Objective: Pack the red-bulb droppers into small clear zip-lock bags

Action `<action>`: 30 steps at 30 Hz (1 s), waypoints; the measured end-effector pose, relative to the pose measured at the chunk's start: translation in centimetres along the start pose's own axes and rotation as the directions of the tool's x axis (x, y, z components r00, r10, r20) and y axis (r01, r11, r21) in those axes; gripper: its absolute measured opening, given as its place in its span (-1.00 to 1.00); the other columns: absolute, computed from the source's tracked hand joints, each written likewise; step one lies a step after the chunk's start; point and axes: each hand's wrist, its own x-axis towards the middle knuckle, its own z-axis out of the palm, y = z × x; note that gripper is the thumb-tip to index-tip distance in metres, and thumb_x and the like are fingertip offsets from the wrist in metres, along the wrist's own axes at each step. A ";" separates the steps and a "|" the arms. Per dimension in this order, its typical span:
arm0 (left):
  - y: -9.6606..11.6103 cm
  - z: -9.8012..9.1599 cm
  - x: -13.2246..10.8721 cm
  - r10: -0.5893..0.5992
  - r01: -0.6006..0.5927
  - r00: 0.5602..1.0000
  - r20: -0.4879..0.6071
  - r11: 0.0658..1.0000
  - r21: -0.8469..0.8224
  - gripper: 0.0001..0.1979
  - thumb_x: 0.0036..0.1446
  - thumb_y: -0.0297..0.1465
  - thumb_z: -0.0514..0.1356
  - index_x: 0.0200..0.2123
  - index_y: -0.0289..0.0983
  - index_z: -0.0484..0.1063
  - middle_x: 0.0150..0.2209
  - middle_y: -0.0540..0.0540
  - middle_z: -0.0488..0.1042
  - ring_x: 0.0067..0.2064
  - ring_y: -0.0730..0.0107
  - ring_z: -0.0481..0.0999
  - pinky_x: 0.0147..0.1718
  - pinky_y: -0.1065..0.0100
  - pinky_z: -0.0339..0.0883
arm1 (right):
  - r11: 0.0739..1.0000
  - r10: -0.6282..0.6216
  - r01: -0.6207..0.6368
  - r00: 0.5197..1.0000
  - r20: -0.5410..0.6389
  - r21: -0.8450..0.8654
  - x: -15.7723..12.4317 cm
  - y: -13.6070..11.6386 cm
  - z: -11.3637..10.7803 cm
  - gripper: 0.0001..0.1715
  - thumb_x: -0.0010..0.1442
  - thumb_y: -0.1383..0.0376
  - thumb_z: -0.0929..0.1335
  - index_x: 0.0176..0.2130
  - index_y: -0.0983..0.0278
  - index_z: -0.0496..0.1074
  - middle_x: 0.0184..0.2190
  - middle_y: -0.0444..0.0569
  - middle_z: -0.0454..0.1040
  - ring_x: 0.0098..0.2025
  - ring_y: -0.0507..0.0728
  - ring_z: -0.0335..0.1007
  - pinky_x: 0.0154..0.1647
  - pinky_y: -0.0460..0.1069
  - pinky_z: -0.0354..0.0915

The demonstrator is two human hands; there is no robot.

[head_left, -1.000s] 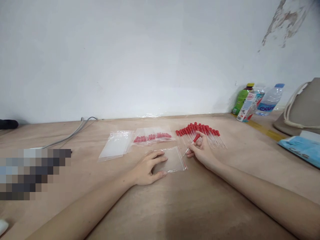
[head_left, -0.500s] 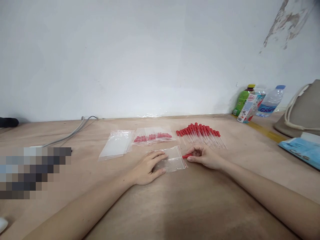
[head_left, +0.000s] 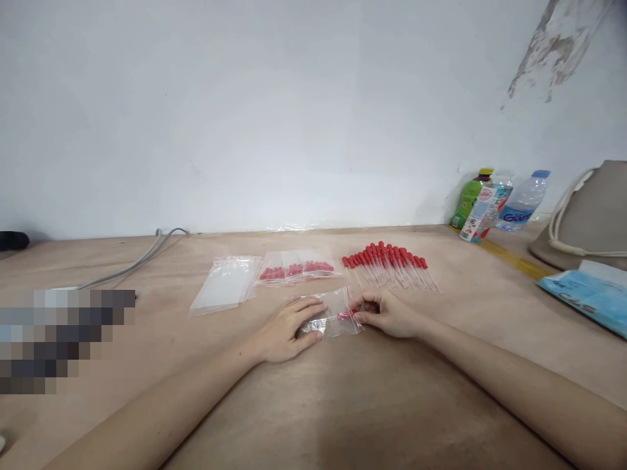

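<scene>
A clear zip bag (head_left: 327, 325) lies flat on the wooden table (head_left: 274, 411). My left hand (head_left: 289, 331) rests on the bag's left part, fingers spread and holding nothing. At the bag's right end, my right hand (head_left: 389, 314) pinches a dropper with a red bulb (head_left: 345, 314). The bulb is inside the bag's mouth; the rest is hidden by my fingers. Behind my right hand, several red-bulbed droppers (head_left: 386, 258) lie fanned out with thin clear stems. Left of them are zip bags with red bulbs inside (head_left: 296, 269), and a stack of flat bags (head_left: 223, 287).
At the back right stand a green bottle (head_left: 469, 202), a carton-like printed container (head_left: 480, 212) and a clear water bottle (head_left: 526, 202). A blue packet (head_left: 588, 294) and a grey-brown bag (head_left: 588, 215) lie at the right. A grey cable (head_left: 142, 261) runs along the left.
My right hand has moved left, pushing the red bulb from the bag's edge into its mouth. The bag has wrinkled slightly; my left hand stays in place on it.
</scene>
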 end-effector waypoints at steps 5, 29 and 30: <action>0.0 0.0 0.2 0.011 -0.011 1.000 0.012 1.000 0.017 -0.55 0.18 -0.24 0.03 0.14 -0.17 0.16 0.14 -0.13 0.19 0.15 0.20 0.18 0.10 0.12 0.09 | 0.984 -0.166 0.168 0.985 0.046 -0.058 0.1 -0.2 0.0 -0.80 0.09 0.20 0.31 -0.35 0.30 0.38 -0.39 -0.09 0.32 -0.47 -0.03 0.13 -0.45 -0.12 0.13; -1.0 -0.6 0.0 0.061 -0.053 0.997 0.052 0.987 -0.152 -0.62 0.19 -0.29 0.05 0.08 -0.15 0.26 0.13 -0.12 0.24 0.14 0.24 0.22 0.09 0.14 0.10 | 0.985 -0.151 0.153 0.988 0.038 -0.077 0.2 0.1 0.7 -0.70 0.10 0.11 0.29 -0.37 0.24 0.51 -0.42 -0.07 0.38 -0.36 0.02 0.27 -0.30 -0.07 0.22; -1.0 -0.6 0.0 0.064 -0.055 0.997 0.049 0.986 -0.156 -0.62 0.19 -0.29 0.05 0.08 -0.15 0.25 0.13 -0.12 0.24 0.14 0.24 0.23 0.09 0.13 0.11 | 0.988 -0.128 0.129 0.992 0.007 -0.088 0.2 0.3 0.7 -0.69 0.10 0.11 0.29 -0.39 0.26 0.50 -0.46 -0.09 0.37 -0.40 0.02 0.26 -0.35 -0.08 0.21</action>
